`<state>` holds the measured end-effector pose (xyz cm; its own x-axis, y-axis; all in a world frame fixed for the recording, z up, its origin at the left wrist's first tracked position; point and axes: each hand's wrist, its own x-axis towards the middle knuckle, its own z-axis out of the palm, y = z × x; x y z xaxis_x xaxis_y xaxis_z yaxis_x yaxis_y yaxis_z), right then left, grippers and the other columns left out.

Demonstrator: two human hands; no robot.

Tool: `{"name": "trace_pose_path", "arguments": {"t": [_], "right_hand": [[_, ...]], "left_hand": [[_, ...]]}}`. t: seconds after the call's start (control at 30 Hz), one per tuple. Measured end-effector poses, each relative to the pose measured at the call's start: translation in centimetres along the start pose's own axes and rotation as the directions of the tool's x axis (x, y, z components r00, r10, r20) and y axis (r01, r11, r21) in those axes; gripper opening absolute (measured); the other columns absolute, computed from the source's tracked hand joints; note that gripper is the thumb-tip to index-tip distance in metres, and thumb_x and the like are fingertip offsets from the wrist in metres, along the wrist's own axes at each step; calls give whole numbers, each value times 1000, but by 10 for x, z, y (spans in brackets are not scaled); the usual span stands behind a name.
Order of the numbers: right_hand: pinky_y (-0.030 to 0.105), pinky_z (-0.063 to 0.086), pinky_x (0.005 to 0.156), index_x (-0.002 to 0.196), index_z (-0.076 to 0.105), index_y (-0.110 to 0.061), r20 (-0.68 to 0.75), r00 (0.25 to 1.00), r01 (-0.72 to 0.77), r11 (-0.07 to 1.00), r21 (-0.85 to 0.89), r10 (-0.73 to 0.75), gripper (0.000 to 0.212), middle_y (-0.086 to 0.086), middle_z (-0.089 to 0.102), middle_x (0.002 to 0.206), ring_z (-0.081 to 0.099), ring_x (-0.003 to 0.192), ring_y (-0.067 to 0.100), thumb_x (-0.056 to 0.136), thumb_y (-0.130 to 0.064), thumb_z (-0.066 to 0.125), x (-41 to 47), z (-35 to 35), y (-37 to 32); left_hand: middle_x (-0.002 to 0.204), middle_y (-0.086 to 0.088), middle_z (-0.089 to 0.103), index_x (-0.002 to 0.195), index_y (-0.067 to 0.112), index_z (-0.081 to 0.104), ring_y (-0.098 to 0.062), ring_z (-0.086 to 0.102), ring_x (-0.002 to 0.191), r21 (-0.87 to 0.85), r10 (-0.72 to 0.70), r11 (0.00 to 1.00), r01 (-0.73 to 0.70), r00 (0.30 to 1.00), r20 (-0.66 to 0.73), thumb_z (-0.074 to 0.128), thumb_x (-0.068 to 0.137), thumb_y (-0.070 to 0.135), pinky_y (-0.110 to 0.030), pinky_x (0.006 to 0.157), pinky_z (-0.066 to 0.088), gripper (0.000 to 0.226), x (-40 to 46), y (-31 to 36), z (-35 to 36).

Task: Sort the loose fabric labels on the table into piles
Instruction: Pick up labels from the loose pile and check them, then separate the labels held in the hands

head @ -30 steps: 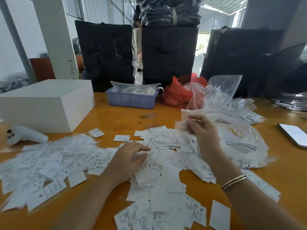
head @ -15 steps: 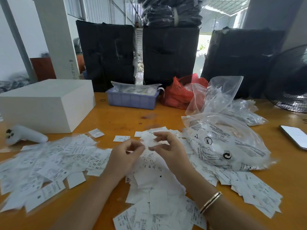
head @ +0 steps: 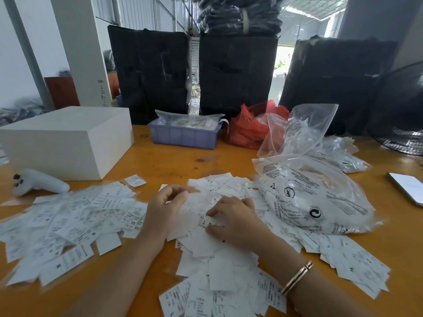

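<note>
Labels (head: 219,266): loose heap mid-desk (head: 174,161). Your right hand (head: 233,221) pinches one label (head: 208,221); left hand (head: 166,209) curled, grip contents unclear.

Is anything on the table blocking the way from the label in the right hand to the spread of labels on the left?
Only the left hand, which hovers between them, curled over the table. The right hand pinches a label over the middle heap. The left spread lies just beyond, with bare table and no objects between.
</note>
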<state>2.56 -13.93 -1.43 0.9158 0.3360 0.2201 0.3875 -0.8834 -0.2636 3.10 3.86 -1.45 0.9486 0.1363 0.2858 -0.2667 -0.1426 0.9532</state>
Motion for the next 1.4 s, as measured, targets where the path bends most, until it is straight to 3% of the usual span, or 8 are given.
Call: {"name": "trace_pose_path", "arguments": {"t": [0.17, 0.37, 0.43, 0.57, 0.77, 1.0, 1.17, 1.4], "right_hand": [[27, 24, 91, 84, 47, -40, 1, 992, -113, 905, 411, 124, 24, -25, 52, 91, 46, 94, -4, 78, -41, 70, -3, 1, -1], [36, 49, 68, 79, 63, -21, 47, 961, -166, 436, 885, 272, 12, 8, 65, 86, 59, 78, 25, 79, -22, 74, -4, -12, -4], [27, 47, 61, 79, 68, -19, 53, 950, -159, 329, 931, 309, 4, 7, 68, 84, 59, 74, 23, 82, -20, 71, -4, -15, -4], [3, 44, 65, 85, 73, -28, -75, 944, -53, 372, 927, 322, 12, -17, 73, 88, 65, 83, -6, 87, -19, 65, -4, -16, -2], [16, 43, 50, 85, 71, -22, -111, 854, 10, 197, 980, 507, 12, -8, 62, 64, 52, 52, 3, 89, -13, 63, -3, -14, 6], [24, 55, 65, 109, 63, -12, 78, 925, 15, -241, 971, 372, 37, 2, 57, 74, 63, 71, 16, 85, 15, 51, 2, -10, 10], [25, 56, 68, 92, 73, -8, 88, 953, -32, -194, 980, 289, 36, 14, 72, 93, 70, 81, 21, 85, 16, 48, 1, -12, 8], [28, 58, 75, 72, 73, -18, 24, 916, 19, -103, 995, 400, 23, 4, 71, 79, 67, 70, 15, 86, -3, 62, 1, -5, 7]], "left_hand": [[71, 24, 68, 85, 16, 61, 11, 61, 70, -28, 33, 999, -33, 999, 14, 61, 89, 12, -3, 54, 43, 5, -3, 4, 3], [79, 14, 72, 84, 31, 66, 3, 66, 76, -6, 86, 996, -86, 996, 9, 64, 87, 22, -5, 57, 45, 10, -4, 6, 2], [77, 15, 71, 79, 37, 67, 3, 64, 74, 34, 112, 993, -112, 994, 5, 65, 87, 23, -7, 55, 45, 16, -4, 7, 2], [76, 19, 70, 77, 41, 68, -7, 63, 71, 95, 135, 986, -140, 989, 51, 69, 84, 23, -11, 56, 47, 19, -4, 8, 2], [67, 11, 64, 80, 34, 68, 3, 55, 63, 149, 141, 977, -152, 987, 83, 72, 81, 21, -8, 57, 45, 14, -4, 3, 5], [70, 8, 59, 85, 32, 66, 5, 53, 64, 177, 123, 974, -141, 987, 108, 73, 80, 20, -8, 62, 45, 14, -2, 0, 8], [73, 7, 62, 83, 32, 66, 5, 55, 70, 208, 134, 966, -155, 985, 110, 74, 79, 19, -5, 65, 45, 16, -2, 0, 9], [77, 11, 68, 79, 30, 69, 1, 60, 75, 244, 219, 936, -254, 962, 164, 73, 80, 18, -7, 67, 46, 13, -4, 1, 8]]}}
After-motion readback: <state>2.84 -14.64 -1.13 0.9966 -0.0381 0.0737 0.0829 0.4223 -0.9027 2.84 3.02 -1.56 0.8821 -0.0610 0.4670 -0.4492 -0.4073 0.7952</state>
